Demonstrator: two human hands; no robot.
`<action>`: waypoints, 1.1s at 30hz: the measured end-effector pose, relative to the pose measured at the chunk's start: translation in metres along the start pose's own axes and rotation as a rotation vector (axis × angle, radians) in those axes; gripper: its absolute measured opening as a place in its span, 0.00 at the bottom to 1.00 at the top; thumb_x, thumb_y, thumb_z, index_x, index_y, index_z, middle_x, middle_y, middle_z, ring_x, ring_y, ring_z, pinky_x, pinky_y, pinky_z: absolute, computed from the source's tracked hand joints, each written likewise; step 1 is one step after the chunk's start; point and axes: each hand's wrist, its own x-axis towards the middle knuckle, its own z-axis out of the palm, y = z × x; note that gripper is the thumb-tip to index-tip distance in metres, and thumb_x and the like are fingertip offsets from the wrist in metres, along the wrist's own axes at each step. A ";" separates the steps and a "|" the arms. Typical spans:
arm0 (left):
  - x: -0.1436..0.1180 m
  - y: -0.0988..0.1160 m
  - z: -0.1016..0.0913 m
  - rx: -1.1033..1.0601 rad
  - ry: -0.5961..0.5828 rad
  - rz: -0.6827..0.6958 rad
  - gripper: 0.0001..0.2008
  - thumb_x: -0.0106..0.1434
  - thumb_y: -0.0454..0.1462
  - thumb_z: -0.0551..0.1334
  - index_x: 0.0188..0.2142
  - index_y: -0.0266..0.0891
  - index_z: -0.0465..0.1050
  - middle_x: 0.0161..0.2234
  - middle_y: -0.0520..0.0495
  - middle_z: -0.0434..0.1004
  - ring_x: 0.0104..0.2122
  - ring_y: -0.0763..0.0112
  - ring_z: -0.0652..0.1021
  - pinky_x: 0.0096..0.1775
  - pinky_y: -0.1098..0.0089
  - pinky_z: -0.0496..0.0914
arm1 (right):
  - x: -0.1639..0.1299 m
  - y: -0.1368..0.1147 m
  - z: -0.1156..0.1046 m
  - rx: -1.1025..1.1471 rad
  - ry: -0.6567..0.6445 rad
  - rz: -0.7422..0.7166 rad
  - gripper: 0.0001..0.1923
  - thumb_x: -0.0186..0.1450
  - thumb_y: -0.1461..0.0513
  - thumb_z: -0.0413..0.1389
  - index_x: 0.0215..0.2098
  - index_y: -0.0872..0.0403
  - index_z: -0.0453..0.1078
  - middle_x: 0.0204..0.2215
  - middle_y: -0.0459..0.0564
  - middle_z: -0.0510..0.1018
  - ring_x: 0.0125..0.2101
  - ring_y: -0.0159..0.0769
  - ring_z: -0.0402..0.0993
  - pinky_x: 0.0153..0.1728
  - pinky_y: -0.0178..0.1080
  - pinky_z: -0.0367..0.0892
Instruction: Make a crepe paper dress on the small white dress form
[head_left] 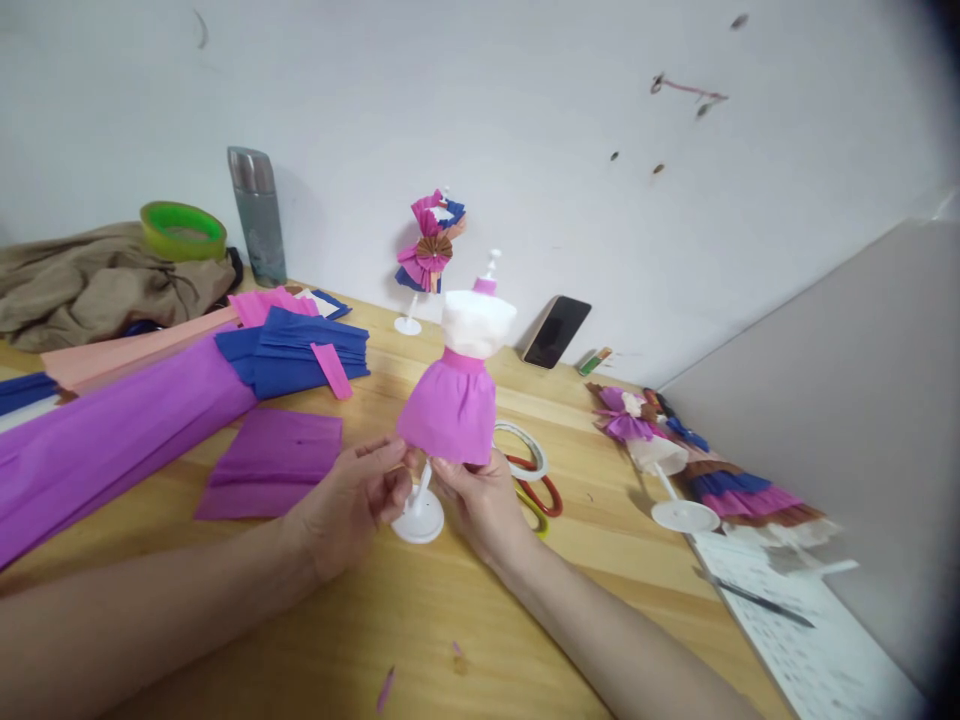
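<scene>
Left hand: left of dress form, fingers curled, pinching purple skirt
Right hand: right of dress form's pole, thumb under purple skirt; cannot tell grip

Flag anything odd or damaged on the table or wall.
Small purple scraps lie loose on the tabletop, like stray offcuts. Dark spots and a reddish streak mark the otherwise pale wall at upper right. The purple skirt, held at its hem by the left hand and right hand, shows no visible tear.

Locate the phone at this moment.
In the head view, the phone is just right of centre, by the wall, behind and right of the pink skirt.
</scene>
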 end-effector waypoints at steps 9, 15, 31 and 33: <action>-0.008 0.009 0.005 -0.031 -0.012 0.010 0.22 0.49 0.46 0.74 0.20 0.36 0.64 0.18 0.54 0.64 0.18 0.81 0.60 0.21 0.78 0.54 | 0.001 0.002 -0.006 -0.108 0.116 0.000 0.16 0.49 0.53 0.70 0.23 0.55 0.73 0.12 0.37 0.62 0.16 0.23 0.49 0.19 0.31 0.48; -0.005 0.009 0.003 -0.162 -0.057 -0.070 0.20 0.52 0.50 0.71 0.30 0.35 0.73 0.21 0.53 0.66 0.19 0.79 0.63 0.19 0.78 0.57 | 0.002 0.000 -0.006 -0.123 0.099 0.008 0.22 0.48 0.50 0.70 0.17 0.54 0.66 0.11 0.36 0.57 0.16 0.23 0.46 0.20 0.33 0.45; -0.010 0.014 0.004 -0.136 -0.034 -0.046 0.22 0.54 0.46 0.70 0.20 0.36 0.62 0.16 0.57 0.60 0.14 0.83 0.58 0.16 0.79 0.51 | 0.000 0.009 -0.011 -0.235 0.175 -0.067 0.19 0.51 0.50 0.68 0.20 0.54 0.68 0.13 0.37 0.61 0.17 0.24 0.50 0.21 0.33 0.50; -0.008 0.013 0.002 -0.156 -0.027 -0.085 0.20 0.57 0.46 0.67 0.20 0.36 0.62 0.16 0.57 0.60 0.14 0.83 0.58 0.16 0.79 0.51 | 0.000 0.010 -0.011 -0.257 0.190 -0.065 0.20 0.52 0.50 0.67 0.19 0.54 0.67 0.12 0.38 0.63 0.16 0.25 0.53 0.20 0.33 0.51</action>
